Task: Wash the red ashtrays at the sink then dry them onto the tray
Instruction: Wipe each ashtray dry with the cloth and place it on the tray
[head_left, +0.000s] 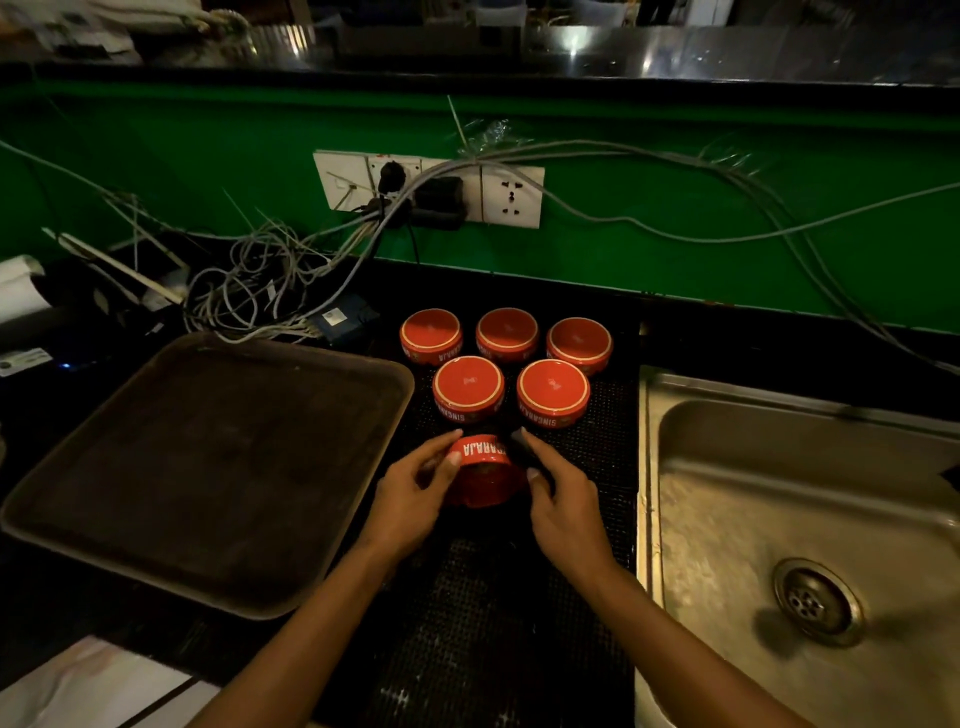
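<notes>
Tilted ashtray in both hands' grip, between tray rim and sink edge.

My glossy red ashtrays sit on a rough black mesh mat, between a dull matt tray and a scuffed steel sink.

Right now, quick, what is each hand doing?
Left hand: grips the left side of the red ashtray.
Right hand: grips the ashtray's right side, with something dark under its fingers.
</notes>
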